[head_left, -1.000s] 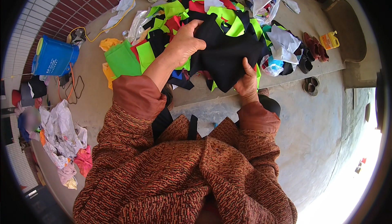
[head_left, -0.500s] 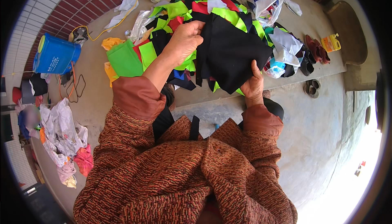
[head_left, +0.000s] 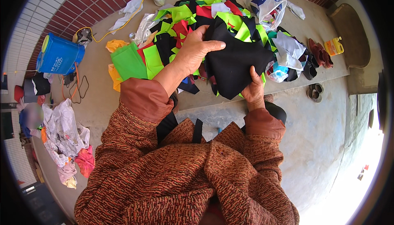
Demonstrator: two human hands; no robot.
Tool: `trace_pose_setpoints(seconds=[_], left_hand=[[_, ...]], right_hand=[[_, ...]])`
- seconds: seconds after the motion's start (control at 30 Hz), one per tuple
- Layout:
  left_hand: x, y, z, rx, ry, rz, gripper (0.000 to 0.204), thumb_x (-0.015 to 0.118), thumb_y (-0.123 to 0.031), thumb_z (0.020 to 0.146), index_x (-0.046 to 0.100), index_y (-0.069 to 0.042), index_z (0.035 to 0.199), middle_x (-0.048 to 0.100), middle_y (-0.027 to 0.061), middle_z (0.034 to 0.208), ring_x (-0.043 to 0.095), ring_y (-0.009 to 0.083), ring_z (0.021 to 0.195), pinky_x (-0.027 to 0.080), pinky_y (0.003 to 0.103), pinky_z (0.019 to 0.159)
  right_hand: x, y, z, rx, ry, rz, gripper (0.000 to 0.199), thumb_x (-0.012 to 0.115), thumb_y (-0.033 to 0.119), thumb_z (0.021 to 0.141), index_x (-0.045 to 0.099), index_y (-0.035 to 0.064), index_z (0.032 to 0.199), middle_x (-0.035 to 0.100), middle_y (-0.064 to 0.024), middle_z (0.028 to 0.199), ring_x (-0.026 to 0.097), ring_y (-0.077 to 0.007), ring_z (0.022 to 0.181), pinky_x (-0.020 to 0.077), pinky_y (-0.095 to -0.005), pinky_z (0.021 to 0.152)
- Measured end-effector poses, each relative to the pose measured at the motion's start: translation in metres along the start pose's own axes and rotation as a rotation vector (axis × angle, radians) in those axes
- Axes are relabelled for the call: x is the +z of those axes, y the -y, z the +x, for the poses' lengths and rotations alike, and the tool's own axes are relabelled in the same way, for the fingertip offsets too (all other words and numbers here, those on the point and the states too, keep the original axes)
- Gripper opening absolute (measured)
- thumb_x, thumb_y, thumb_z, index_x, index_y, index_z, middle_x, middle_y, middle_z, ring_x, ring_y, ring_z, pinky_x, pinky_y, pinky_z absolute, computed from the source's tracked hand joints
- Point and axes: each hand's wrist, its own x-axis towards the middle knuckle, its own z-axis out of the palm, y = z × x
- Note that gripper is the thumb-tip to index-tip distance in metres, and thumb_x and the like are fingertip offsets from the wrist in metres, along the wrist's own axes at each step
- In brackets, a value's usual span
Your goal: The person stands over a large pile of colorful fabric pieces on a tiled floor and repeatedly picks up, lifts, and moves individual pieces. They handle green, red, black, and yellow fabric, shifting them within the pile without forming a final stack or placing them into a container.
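A piece of black cloth [head_left: 236, 63] is stretched between my two hands, in front of a heap of fabric scraps. My left hand [head_left: 193, 52] grips its upper left side, thumb lying on top and fingers hidden behind. At its lower right edge, my right hand [head_left: 254, 87] pinches the cloth with the thumb on the front. Behind it spreads the heap of lime green [head_left: 180, 13], red [head_left: 182, 30] and black pieces. A larger green piece [head_left: 129, 61] lies flat at the heap's left side.
On the left stand a blue tank [head_left: 59, 54] and a pile of pale plastic and cloth [head_left: 65, 122]. A white bag [head_left: 271, 9], crumpled grey cloth [head_left: 289, 48], dark red shoes [head_left: 320, 52] and a yellow jug [head_left: 333, 46] are to the right. A yellow cord [head_left: 123, 20] crosses the floor.
My left hand has moved slightly right and down along the black cloth, its thumb now stretched over it. The cloth looks narrower and more gathered on the left. My right hand keeps its hold.
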Motion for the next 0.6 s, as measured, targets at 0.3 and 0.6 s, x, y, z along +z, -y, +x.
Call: trace_pose_setpoints(seconds=[0.3,0.6], left_hand=[[-0.019,-0.009,0.001,-0.077,0.010,0.045,0.027,0.064,-0.007,0.083,0.059,0.002,0.109,0.063,0.0039,0.101,0.058,0.0109,0.092,0.043,0.025,0.086],[-0.025,-0.009,0.002,-0.114,-0.016,0.109,0.020,0.066,-0.012,0.083,0.064,-0.001,0.099,0.064,0.0005,0.095,0.057,0.0090,0.087,0.042,0.024,0.082]], right_hand=[[-0.006,0.003,0.004,-0.055,-0.063,0.034,0.046,0.056,0.025,0.091,0.045,0.0036,0.130,0.049,-0.0118,0.131,0.047,-0.0289,0.121,0.0336,-0.0448,0.105],[-0.015,0.001,0.016,-0.329,-0.394,-0.421,0.051,0.061,0.017,0.087,0.042,0.0053,0.133,0.053,-0.0100,0.126,0.053,-0.0207,0.110,0.0401,-0.0355,0.097]])
